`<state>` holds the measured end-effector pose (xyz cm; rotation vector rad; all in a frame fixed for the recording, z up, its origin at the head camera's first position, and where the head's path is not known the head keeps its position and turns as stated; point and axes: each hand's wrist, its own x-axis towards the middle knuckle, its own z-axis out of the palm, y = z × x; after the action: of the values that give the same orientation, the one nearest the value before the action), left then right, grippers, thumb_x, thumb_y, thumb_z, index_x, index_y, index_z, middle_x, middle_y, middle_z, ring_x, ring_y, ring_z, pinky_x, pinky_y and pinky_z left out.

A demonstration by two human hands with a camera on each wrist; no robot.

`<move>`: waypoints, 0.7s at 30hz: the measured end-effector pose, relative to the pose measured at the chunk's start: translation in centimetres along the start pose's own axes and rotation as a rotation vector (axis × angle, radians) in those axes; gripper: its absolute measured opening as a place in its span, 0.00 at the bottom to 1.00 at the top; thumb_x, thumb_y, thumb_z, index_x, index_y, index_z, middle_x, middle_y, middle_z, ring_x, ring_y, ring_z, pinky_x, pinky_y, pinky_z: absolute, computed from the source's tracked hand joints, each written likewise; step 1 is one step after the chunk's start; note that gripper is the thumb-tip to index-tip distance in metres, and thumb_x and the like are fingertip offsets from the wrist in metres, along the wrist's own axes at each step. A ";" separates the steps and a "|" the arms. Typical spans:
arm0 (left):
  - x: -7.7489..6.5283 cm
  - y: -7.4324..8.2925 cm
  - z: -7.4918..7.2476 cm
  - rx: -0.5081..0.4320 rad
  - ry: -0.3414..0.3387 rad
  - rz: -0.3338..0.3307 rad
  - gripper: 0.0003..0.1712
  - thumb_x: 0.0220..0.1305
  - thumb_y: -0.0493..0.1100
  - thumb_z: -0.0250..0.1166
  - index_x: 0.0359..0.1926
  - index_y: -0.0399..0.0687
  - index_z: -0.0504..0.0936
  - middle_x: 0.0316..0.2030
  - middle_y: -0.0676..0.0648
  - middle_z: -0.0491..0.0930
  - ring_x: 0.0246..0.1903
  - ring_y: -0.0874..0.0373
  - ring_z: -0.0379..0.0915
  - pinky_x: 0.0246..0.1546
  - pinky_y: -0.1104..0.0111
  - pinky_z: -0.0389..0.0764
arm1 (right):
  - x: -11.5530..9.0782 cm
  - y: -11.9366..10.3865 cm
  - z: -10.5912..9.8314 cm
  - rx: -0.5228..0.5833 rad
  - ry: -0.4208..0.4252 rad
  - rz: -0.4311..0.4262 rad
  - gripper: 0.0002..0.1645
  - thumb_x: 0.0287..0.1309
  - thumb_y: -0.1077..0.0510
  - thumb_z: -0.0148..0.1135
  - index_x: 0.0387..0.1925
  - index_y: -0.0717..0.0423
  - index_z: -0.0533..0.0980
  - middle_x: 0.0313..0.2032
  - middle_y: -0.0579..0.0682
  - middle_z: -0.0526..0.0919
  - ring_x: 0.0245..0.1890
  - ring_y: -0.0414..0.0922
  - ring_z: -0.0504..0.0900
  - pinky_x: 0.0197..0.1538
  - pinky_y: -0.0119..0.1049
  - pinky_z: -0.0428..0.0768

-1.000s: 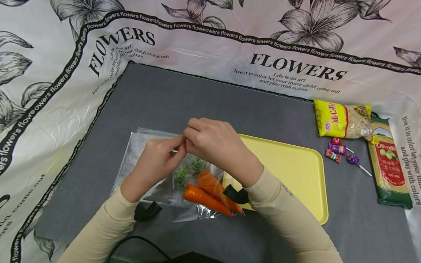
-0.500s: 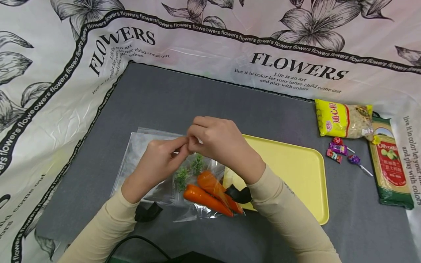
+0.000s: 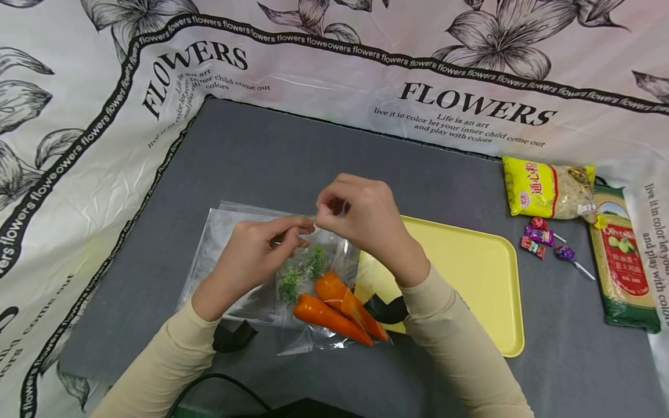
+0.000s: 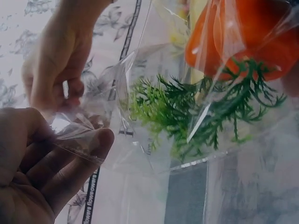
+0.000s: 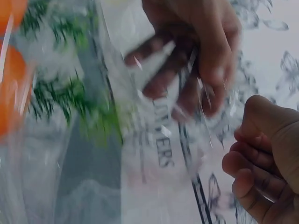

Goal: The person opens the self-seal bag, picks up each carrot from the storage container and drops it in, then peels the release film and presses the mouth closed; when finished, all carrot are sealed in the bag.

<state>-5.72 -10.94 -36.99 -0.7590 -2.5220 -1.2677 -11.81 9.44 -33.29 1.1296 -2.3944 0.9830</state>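
Observation:
A clear plastic bag (image 3: 305, 337) holds two orange carrots (image 3: 331, 318) and feathery green tops (image 3: 291, 281). Its upper edge is up at my hands, and the bag overlaps the left part of a yellow tray (image 3: 460, 267). Thumb and fingers of my left hand (image 3: 248, 249) pinch the bag's edge; the left wrist view shows crumpled film between them. Just to the right, my right hand (image 3: 363, 215) pinches the same edge with curled fingers and thumb. In the right wrist view, the right hand (image 5: 266, 158) is beside the film, fingertips together.
More clear flat bags (image 3: 211, 229) lie under and left of the left hand. At the right are a yellow pasta packet (image 3: 549, 188), a green-and-red spaghetti packet (image 3: 624, 261) and several wrapped candies (image 3: 538, 235). A black cable (image 3: 219, 377) runs along the front.
My right hand has slid right and slightly up along the bag's edge, away from the left fingertips. The left hand's fingers have spread a little; the carrots have barely shifted.

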 end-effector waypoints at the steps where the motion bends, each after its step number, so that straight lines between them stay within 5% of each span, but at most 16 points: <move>1: 0.0 -0.1 0.0 -0.036 -0.005 -0.023 0.14 0.68 0.38 0.54 0.49 0.48 0.83 0.35 0.50 0.85 0.26 0.69 0.80 0.20 0.79 0.76 | -0.1 0.3 -0.3 0.005 0.016 0.025 0.06 0.47 0.63 0.58 0.22 0.51 0.79 0.23 0.41 0.76 0.22 0.33 0.72 0.27 0.26 0.72; 10: -0.5 -0.4 -1.2 -0.490 -0.013 -0.315 0.14 0.70 0.37 0.54 0.53 0.45 0.80 0.43 0.45 0.83 0.34 0.56 0.83 0.31 0.64 0.83 | -2.6 4.7 -4.5 0.005 0.223 0.351 0.07 0.47 0.63 0.62 0.23 0.49 0.82 0.22 0.38 0.80 0.19 0.32 0.76 0.26 0.27 0.75; 15: -0.5 -0.1 -2.1 -0.572 0.019 -0.365 0.15 0.70 0.35 0.53 0.53 0.39 0.79 0.43 0.39 0.83 0.34 0.47 0.83 0.32 0.59 0.82 | -5.9 7.4 -8.0 -0.008 0.355 0.587 0.04 0.50 0.60 0.65 0.27 0.56 0.84 0.24 0.45 0.83 0.21 0.37 0.78 0.29 0.24 0.76; 21: -1.2 -2.0 -1.9 -0.585 0.032 -0.363 0.15 0.70 0.39 0.53 0.54 0.46 0.80 0.45 0.42 0.82 0.34 0.48 0.83 0.32 0.59 0.82 | -10.9 9.7 -12.6 -0.048 0.478 0.946 0.06 0.51 0.60 0.63 0.27 0.56 0.84 0.18 0.43 0.80 0.16 0.37 0.76 0.22 0.23 0.74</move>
<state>-5.84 -13.81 -37.68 -0.3689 -2.3384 -2.1685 -12.39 28.68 -34.50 -0.3356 -2.4631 1.2387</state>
